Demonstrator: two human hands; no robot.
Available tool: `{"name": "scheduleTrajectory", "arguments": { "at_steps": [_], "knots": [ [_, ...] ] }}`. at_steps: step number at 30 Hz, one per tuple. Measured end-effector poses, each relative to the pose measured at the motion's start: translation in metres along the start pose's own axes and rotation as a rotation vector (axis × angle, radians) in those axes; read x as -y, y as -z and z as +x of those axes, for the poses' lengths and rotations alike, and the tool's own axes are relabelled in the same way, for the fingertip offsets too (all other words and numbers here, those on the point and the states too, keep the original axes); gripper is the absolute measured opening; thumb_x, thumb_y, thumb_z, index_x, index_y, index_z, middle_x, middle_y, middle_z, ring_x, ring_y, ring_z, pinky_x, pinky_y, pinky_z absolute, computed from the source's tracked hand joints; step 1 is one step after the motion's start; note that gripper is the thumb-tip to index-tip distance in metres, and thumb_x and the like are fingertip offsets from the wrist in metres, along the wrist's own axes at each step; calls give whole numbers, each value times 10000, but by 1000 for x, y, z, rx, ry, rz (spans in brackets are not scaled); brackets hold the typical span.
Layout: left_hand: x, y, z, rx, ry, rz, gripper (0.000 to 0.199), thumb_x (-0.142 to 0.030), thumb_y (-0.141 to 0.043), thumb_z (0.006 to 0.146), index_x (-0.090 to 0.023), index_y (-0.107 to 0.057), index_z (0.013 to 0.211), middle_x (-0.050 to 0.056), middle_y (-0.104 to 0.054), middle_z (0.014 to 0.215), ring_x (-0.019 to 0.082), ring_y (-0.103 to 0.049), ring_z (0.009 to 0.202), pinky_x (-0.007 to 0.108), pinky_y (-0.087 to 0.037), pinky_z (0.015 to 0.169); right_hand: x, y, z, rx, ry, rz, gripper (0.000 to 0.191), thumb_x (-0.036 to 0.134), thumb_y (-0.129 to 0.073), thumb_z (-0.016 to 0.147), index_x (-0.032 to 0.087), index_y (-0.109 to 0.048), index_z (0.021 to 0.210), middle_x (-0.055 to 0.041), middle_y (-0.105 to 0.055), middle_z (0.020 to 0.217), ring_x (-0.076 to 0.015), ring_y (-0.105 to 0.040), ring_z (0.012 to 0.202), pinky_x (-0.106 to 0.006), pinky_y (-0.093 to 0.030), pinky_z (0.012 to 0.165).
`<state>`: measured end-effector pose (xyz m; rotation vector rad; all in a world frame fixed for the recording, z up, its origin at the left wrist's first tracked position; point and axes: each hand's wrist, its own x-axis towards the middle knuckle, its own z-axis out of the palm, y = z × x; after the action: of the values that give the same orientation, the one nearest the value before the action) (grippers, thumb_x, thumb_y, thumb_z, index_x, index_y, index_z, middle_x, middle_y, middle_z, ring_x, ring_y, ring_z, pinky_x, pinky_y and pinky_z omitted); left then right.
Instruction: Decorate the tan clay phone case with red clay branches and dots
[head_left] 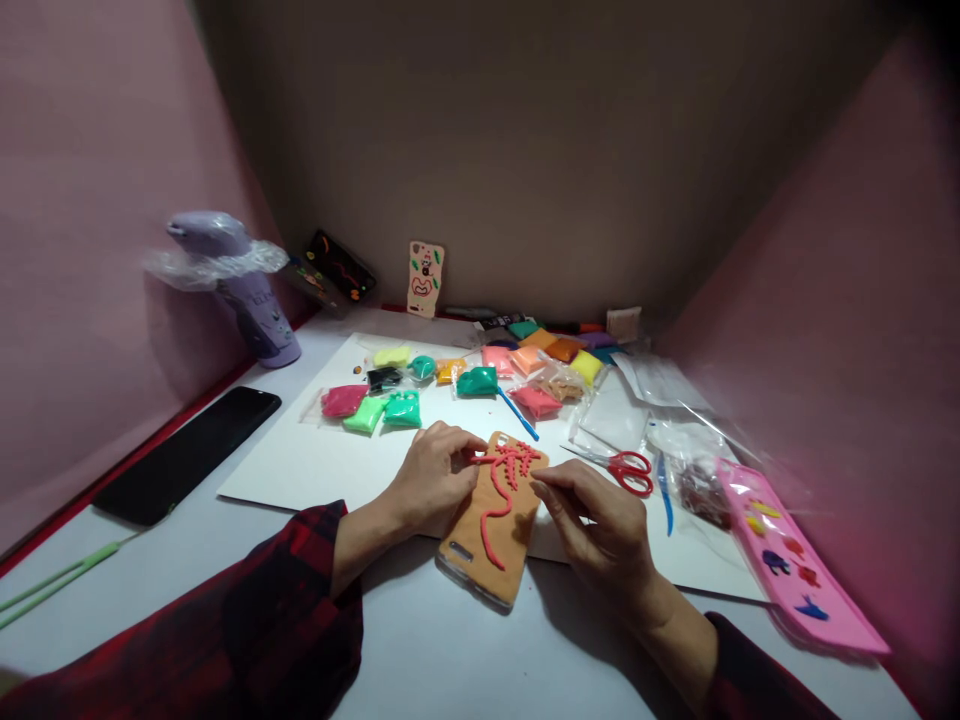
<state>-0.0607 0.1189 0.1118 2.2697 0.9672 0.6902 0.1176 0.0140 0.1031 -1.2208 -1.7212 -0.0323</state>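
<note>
A phone case [468, 530] coated in orange-tan clay lies at the near edge of the white board. On it, a thin red clay strand [496, 505] curves downward, with small beaded red clay sprigs [513, 462] near the top. My left hand [435, 470] grips the case's upper left edge, fingers curled, its fingertips close to the end of a red clay strip. At the upper right edge of the case, my right hand [596, 510] has thumb and forefinger pinched together beside the sprigs. Whatever is between those fingertips is too small to make out.
Several clay packets [477, 381] lie across the white board [277, 475], with a blue tool [517, 413]. Red-handled scissors [630, 472], another blue tool [664, 492] and a pink decorated case [787, 560] lie right. A black phone [191, 450] and purple bottle [255, 310] stay left.
</note>
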Motion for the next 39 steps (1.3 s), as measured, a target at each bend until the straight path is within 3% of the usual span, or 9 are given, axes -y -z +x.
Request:
{"name": "scheduleTrajectory", "arguments": {
  "at_steps": [6, 13, 18, 25, 39],
  "knots": [
    [-1, 2, -1, -8, 25, -42, 275, -41, -553, 697, -136, -666, 929, 48, -616, 825, 198, -562, 832, 341, -439, 781, 0, 0, 1, -7, 11, 14, 122, 106, -563, 854, 190, -621, 922, -13, -632, 711, -124, -574, 609, -240, -466, 524],
    [-1, 2, -1, -15, 11, -40, 111, -241, -653, 771, -152, -650, 837, 49, -630, 815, 210, -541, 821, 355, -413, 764, -1, 0, -1, 8, 0, 25, 143, 90, -564, 855, 194, -613, 940, -16, -625, 726, -123, -562, 626, -246, -457, 536],
    [-3, 1, -1, -30, 15, -29, 41, -200, -621, 789, -168, -645, 781, 38, -642, 792, 202, -538, 810, 349, -402, 762, -1, 0, -1, 12, -4, 40, 146, 76, -575, 844, 189, -610, 930, -11, -621, 726, -121, -552, 627, -248, -448, 550],
    [-3, -1, 1, -51, 13, -37, 94, -122, -604, 775, -168, -633, 698, 14, -642, 730, 183, -534, 768, 343, -385, 761, -1, -2, -1, 21, -8, 38, 143, 75, -579, 845, 189, -609, 927, -7, -614, 728, -111, -535, 618, -234, -425, 544],
    [-1, -1, 0, -134, 7, -137, 74, -112, -602, 763, -162, -643, 727, 16, -622, 722, 187, -531, 771, 332, -403, 720, 0, -1, -1, 33, -14, 48, 105, 87, -578, 853, 173, -611, 902, -9, -590, 708, -109, -535, 618, -227, -426, 549]
  ]
}}
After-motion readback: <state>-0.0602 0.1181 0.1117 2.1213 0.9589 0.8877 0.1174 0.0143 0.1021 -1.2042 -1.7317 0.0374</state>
